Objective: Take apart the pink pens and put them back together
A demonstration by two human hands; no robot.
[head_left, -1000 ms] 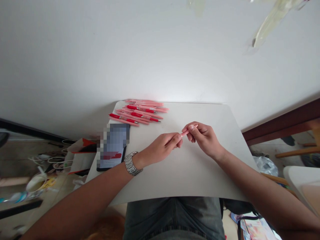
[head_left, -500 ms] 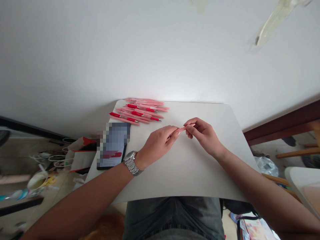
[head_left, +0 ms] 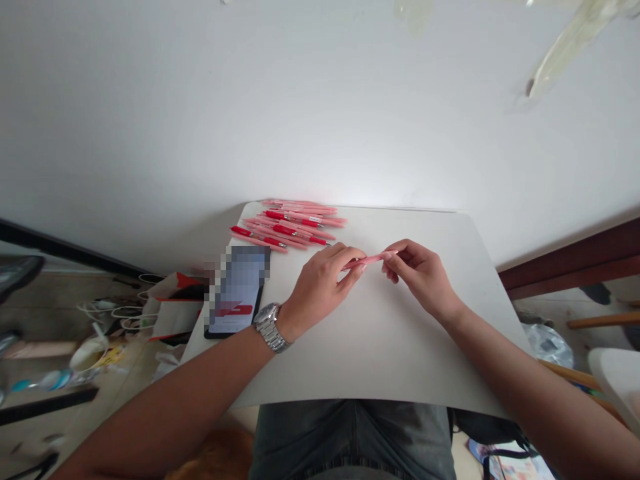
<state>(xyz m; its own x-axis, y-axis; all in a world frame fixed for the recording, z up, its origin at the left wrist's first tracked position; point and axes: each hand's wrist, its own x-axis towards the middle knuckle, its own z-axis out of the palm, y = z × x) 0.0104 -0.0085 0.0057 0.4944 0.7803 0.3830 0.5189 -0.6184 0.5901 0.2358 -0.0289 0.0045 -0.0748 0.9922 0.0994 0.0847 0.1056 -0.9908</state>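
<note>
A slim pink pen [head_left: 373, 259] is held level above the middle of the white table [head_left: 360, 347]. My left hand [head_left: 325, 277], with a metal watch [head_left: 271, 328] on its wrist, is closed around the pen's left part and hides that end. My right hand [head_left: 417, 270] pinches the other end between thumb and fingers. Toward the table's back left lies a loose pile of pink pens [head_left: 300, 208], with several red pens [head_left: 300, 233] among them. A phone [head_left: 235, 293] rests on the table left of my left hand.
A white wall [head_left: 360, 120] rises directly behind the table. On the floor to the left are white cables, a paper bag [head_left: 175, 317] and a cup [head_left: 90, 353]. A white chair seat [head_left: 615, 380] and a clear plastic bag [head_left: 547, 343] are at the right.
The camera view has shifted slightly, so everything appears a little further right. My hands have drawn slightly apart along the pen, and more of it shows between them.
</note>
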